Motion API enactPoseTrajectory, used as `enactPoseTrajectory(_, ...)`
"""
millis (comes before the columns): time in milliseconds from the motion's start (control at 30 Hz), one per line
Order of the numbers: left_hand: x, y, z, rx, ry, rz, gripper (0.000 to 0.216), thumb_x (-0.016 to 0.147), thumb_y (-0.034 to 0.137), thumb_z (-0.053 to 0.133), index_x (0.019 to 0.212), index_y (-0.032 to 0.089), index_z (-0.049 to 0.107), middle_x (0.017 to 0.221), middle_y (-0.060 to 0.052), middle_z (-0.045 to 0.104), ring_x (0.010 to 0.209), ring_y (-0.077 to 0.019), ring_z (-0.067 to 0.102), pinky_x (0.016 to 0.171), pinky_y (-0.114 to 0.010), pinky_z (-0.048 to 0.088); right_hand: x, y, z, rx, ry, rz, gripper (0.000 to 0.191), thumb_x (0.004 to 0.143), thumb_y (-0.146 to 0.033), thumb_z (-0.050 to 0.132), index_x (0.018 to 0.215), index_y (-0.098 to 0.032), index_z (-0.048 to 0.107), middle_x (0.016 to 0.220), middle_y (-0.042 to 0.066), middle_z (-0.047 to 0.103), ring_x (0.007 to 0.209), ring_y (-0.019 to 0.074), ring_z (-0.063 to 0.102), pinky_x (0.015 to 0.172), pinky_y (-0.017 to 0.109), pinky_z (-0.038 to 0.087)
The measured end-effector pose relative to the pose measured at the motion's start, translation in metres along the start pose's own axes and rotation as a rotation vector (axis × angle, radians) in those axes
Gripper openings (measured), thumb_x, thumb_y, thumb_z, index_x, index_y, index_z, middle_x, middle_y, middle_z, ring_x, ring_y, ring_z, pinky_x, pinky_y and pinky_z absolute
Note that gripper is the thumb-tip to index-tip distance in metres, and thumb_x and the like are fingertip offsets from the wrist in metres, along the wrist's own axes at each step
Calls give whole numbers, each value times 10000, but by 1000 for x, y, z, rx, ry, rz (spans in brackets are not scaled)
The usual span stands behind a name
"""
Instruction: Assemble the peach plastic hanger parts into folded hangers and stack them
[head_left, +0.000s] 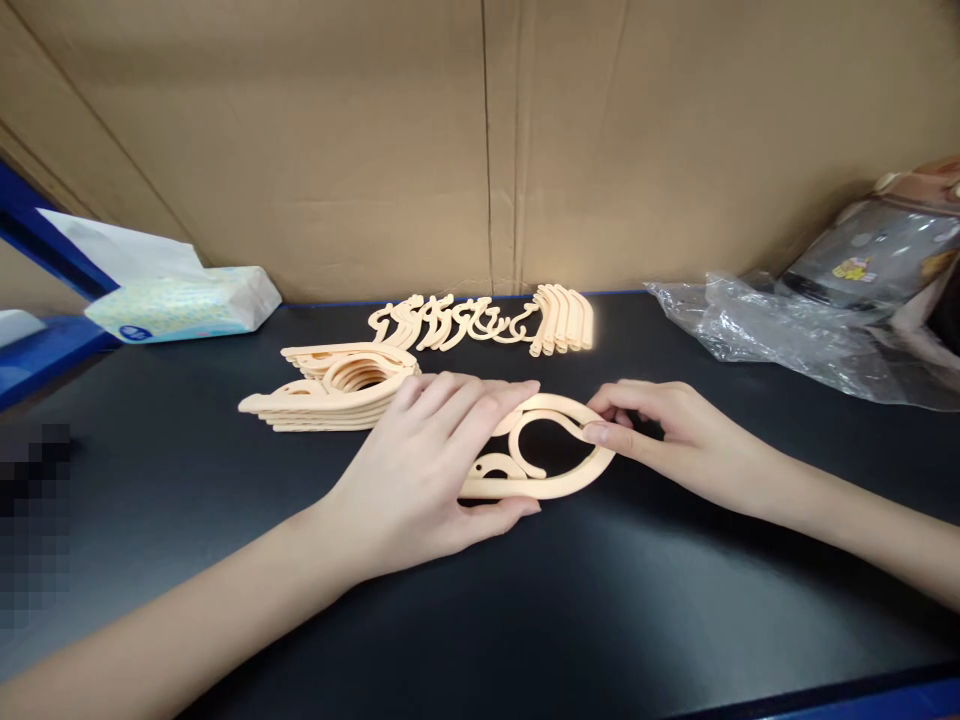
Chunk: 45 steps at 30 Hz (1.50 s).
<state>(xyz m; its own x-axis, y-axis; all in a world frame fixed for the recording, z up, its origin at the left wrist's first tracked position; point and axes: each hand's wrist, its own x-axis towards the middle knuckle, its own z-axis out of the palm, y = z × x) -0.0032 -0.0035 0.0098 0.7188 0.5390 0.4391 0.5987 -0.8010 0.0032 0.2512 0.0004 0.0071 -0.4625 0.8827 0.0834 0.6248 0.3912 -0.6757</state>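
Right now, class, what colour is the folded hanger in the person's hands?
The folded hanger is pale peach; the head view shows it best.

Folded hanger [555,487], its left end hidden under my left hand [431,450], my right forearm [840,510] cut by the right edge, pixelated patch [34,530] unreadable at lower left, transparent bag [862,262] cropped upper right

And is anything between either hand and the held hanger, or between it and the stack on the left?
Nothing visible blocks contact: the left hand and right hand hold the hanger at opposite ends. Between it and the stack, only the left hand stands in the way.
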Motion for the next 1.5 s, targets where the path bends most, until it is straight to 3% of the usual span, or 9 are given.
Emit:
enactPoseTrajectory(167, 0, -1, -2, 13, 60, 17, 613, 845, 440, 664, 1310, 121, 424, 1268, -100, 588, 1098, -244, 531, 937, -379, 367, 3, -6, -1, 357, -100, 106, 388, 897, -486, 554, 660, -196, 455, 644, -50, 351, 599, 106, 327, 541, 250, 263)
enactPoseTrajectory(400, -1, 0, -1, 27, 66, 32, 592, 847, 453, 667, 1295, 140, 440, 1280, -102, 589, 1111, -242, 549, 941, -380, 359, 2, -7, -5, 576, -198, 137, 343, 897, -439, 596, 696, -182, 489, 638, -51, 387, 592, 93, 336, 535, 245, 272)
enactPoseTrajectory(633, -1, 1, -3, 18, 8, 29, 588, 868, 456, 642, 1317, 153, 414, 1334, -120, 564, 1144, -254, 544, 946, -388, 382, 3, -6, -5, 615, -236, 142, 318, 879, -443, 627, 744, -171, 533, 647, -52, 412, 588, 85, 358, 528, 236, 286)
enactPoseTrajectory(800, -2, 7, -2, 18, -38, 129, 608, 889, 446, 612, 1351, 116, 394, 1384, -147, 519, 1206, -271, 509, 977, -389, 404, 1, -9, -1, 623, -323, 113, 305, 841, -437, 676, 767, -168, 554, 635, -54, 450, 579, 83, 386, 524, 234, 298)
enactPoseTrajectory(967, -4, 17, -2, 43, -55, 156, 534, 876, 314, 599, 1325, 78, 432, 1372, -161, 529, 1227, -282, 505, 1003, -384, 426, -1, -9, 2, 617, -358, 54, 272, 860, -398, 669, 775, -166, 556, 654, -53, 487, 587, 78, 406, 555, 230, 325)
enactPoseTrajectory(1100, -2, 17, -8, 0, -34, 92, 543, 841, 281, 600, 1322, 92, 435, 1340, -143, 551, 1199, -262, 530, 998, -365, 449, -2, -6, 3, 619, -312, 2, 396, 955, -521, 469, 816, -162, 562, 695, -9, 558, 614, 104, 464, 581, 248, 369)
enactPoseTrajectory(1200, 4, 8, -18, -18, -49, -12, 547, 829, 248, 606, 1332, 133, 425, 1334, -121, 542, 1218, -254, 516, 1014, -375, 444, -1, -1, 2, 620, -243, -28, 483, 985, -557, 348, 846, -154, 577, 724, 16, 581, 633, 118, 490, 602, 262, 391)
enactPoseTrajectory(1400, 15, -30, -58, -88, -143, -212, 509, 847, 298, 600, 1317, 190, 437, 1284, -73, 518, 1130, -212, 544, 983, -348, 458, 3, 6, 0, 512, -200, 40, 374, 983, -467, 430, 939, -155, 630, 698, 1, 555, 634, 118, 503, 559, 247, 372)
enactPoseTrajectory(1500, 7, -55, -76, -67, -111, -253, 468, 857, 387, 592, 1270, 185, 506, 1199, -41, 568, 1050, -189, 563, 939, -323, 471, 3, 4, 0, 462, -226, 55, 343, 963, -468, 476, 935, -168, 641, 696, -5, 554, 648, 117, 506, 563, 244, 372)
